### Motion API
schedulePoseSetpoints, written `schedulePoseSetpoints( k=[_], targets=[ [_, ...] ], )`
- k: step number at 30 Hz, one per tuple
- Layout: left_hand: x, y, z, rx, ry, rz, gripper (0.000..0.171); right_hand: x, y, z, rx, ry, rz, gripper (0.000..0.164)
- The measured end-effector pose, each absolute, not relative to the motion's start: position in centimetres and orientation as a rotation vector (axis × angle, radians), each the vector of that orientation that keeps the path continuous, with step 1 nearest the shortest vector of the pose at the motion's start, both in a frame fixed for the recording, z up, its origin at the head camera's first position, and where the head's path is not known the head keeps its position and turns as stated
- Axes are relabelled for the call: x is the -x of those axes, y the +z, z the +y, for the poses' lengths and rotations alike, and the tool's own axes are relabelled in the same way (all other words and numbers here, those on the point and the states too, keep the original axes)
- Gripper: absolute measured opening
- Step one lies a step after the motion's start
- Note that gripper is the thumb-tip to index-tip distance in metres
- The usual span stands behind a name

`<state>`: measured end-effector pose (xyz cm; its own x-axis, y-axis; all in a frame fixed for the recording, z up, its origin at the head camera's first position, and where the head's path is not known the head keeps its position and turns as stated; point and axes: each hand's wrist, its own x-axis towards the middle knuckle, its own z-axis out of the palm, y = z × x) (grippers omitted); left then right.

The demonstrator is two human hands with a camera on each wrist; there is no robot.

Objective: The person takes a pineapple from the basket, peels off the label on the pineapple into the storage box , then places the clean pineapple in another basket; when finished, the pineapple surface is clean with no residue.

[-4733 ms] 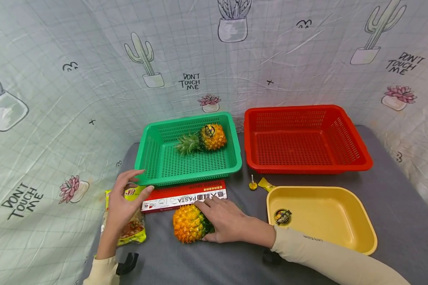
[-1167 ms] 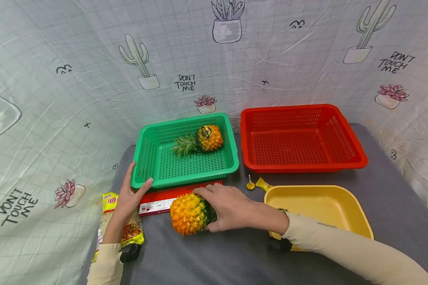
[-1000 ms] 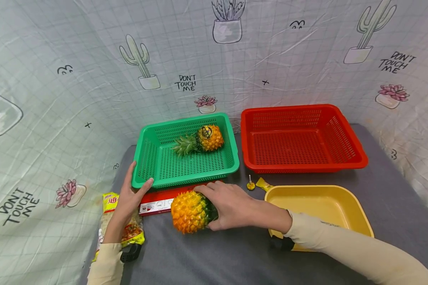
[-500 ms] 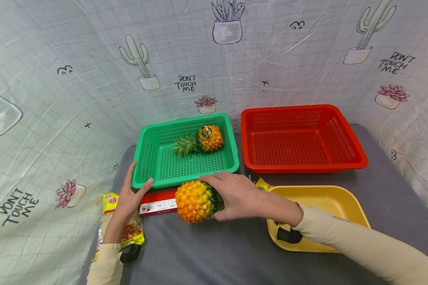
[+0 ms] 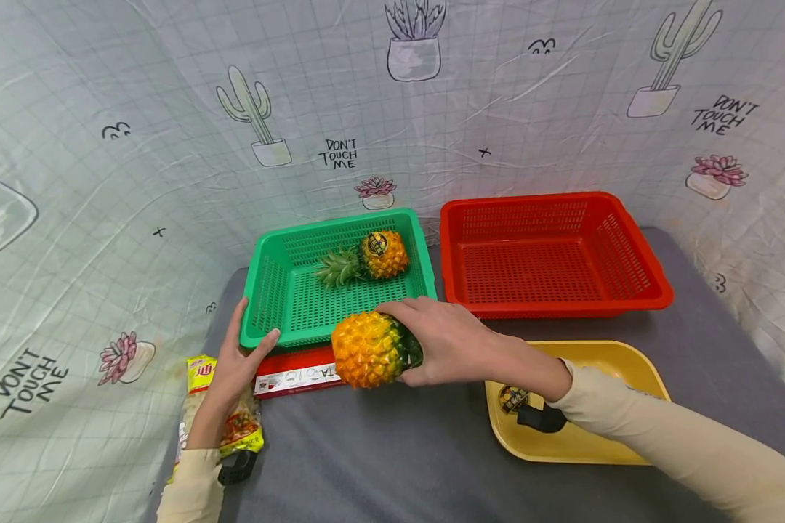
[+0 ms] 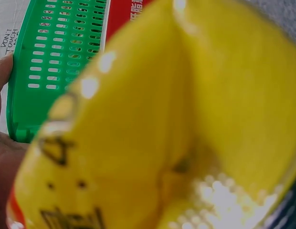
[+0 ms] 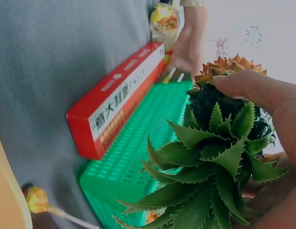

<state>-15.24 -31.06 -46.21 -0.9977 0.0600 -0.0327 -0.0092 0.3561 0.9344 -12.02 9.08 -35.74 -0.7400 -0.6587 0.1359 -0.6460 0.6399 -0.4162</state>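
My right hand [image 5: 441, 341] grips a pineapple [image 5: 366, 349] by its green crown end, the fruit pointing left. It is tilted above the table, overlapping the front of the green basket [image 5: 425, 240] in the head view. In the right wrist view, the spiky crown [image 7: 205, 167] spreads below thumb and fingers. My left hand [image 5: 238, 363] rests at the basket's front left corner, thumb on the front side and fingers along the left side, spread apart. Inside the basket lies another pineapple [image 5: 384, 254] with a round label. A red pasta box [image 5: 297, 372] lies along the basket's front.
A yellow food packet [image 5: 242, 428] lies under the left forearm and fills much of the left wrist view. The red basket [image 5: 661, 294] stands at back right, the yellow tub [image 5: 595, 443] in front of it. A lollipop [image 7: 38, 199] shows beside the tub.
The right hand has lifted the pineapple off the table and moved it right and toward the green basket. Earlier, the left hand moved up against that basket's corner and has stayed there.
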Motion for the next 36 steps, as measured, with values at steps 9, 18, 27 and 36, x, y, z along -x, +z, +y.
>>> schedulePoseSetpoints(
  k=[9, 18, 27, 36],
  targets=[
    [15.4, -46.3, -31.1, -0.029, 1.684, 2.58, 0.094, 13.0, -35.0, 10.6, 1.08, -0.721, 2.838, 0.092],
    [15.4, -46.6, -31.2, -0.061, 1.74, 2.554, 0.093, 13.8, -34.5, 12.4, 1.029, -0.732, 2.875, 0.094],
    [15.4, -46.3, -31.1, -0.029, 1.701, 2.566, 0.094, 14.5, -33.9, 14.1, 0.988, -0.732, 2.908, 0.097],
    [15.3, -46.2, -31.2, -0.018, 1.683, 2.573, 0.095, 15.5, -33.4, 15.4, 0.973, -0.77, 2.914, 0.099]
  ],
)
